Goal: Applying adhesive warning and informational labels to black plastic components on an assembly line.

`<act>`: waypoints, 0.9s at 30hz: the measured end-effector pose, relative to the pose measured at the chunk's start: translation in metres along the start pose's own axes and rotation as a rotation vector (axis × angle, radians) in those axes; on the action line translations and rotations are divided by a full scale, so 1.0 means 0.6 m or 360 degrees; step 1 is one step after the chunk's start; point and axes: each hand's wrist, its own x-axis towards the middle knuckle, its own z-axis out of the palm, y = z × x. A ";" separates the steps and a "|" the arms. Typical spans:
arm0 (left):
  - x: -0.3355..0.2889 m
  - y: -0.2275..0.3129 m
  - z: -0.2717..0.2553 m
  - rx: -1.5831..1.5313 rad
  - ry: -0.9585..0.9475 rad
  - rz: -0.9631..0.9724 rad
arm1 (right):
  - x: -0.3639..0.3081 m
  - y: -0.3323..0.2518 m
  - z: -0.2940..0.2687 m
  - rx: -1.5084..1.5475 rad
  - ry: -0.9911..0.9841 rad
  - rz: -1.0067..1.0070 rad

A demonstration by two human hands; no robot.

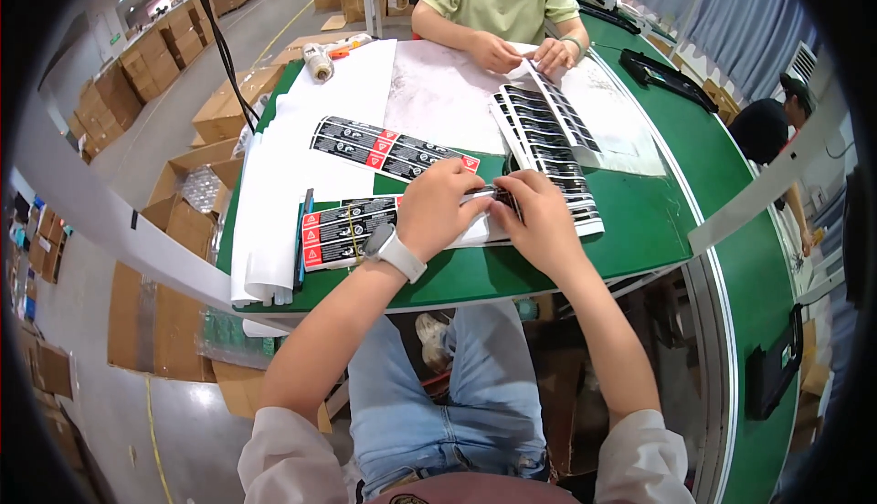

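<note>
My left hand [437, 210], with a white watch [395, 253] on the wrist, is closed at the near middle of the green table. My right hand [541, 221] meets it there, fingertips pinched. Between them is a small black-and-white label [484, 193], mostly hidden by the fingers. Under my left wrist lies a sheet of black and red labels [333, 234] with a yellowish band across it. Another black and red label sheet [393, 146] lies farther back. Beside my right hand spread several black-and-white label sheets [548, 152].
Across the table, a person in a light green top [498, 1] holds a label strip [568, 116]. White paper rolls [269, 230] and a blue pen-like stick [302, 239] lie at the left edge. Cardboard boxes [155, 321] stand left; black cases [667, 79] lie on the green bench at right.
</note>
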 end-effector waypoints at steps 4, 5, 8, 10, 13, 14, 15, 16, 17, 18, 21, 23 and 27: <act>0.000 0.004 -0.006 0.0010 0.0155 -0.0035 | 0.012 0.001 0.023 0.0104 0.0002 0.0103; 0.002 0.004 -0.007 -0.0022 0.0159 -0.0093 | 0.012 0.000 0.024 0.0099 -0.0012 0.0107; 0.003 0.003 -0.008 -0.0063 0.0163 -0.0204 | 0.020 -0.016 0.030 0.0089 -0.0029 0.0196; 0.006 -0.001 -0.004 -0.0143 0.0197 -0.0269 | 0.022 -0.019 0.028 0.0074 -0.0066 0.0191; 0.015 0.000 -0.002 -0.0142 0.0250 -0.0403 | 0.021 -0.024 0.020 0.0112 -0.0037 0.0226; 0.016 -0.004 -0.001 -0.0134 0.0250 -0.0410 | 0.020 -0.026 0.019 0.0121 -0.0041 0.0224; 0.018 -0.009 -0.001 -0.0199 0.0304 -0.0408 | 0.018 -0.029 0.018 0.0111 -0.0049 0.0251; 0.018 -0.013 -0.002 -0.0262 0.0357 -0.0405 | 0.016 -0.031 0.019 0.0104 -0.0057 0.0278; 0.018 -0.014 -0.004 -0.0289 0.0263 -0.0447 | 0.014 -0.031 0.020 0.0114 -0.0058 0.0273; 0.016 -0.012 -0.008 -0.0278 0.0267 -0.0451 | 0.011 -0.030 0.021 0.0119 -0.0044 0.0270; 0.013 -0.002 -0.011 -0.0088 0.0056 -0.0134 | 0.007 -0.024 0.024 0.0115 -0.0001 0.0251; 0.013 -0.005 -0.009 -0.0054 0.0066 -0.0110 | 0.006 -0.024 0.025 0.0121 0.0017 0.0234; 0.012 0.004 -0.005 0.0029 0.0179 -0.0096 | 0.007 -0.027 0.026 0.0110 0.0035 0.0227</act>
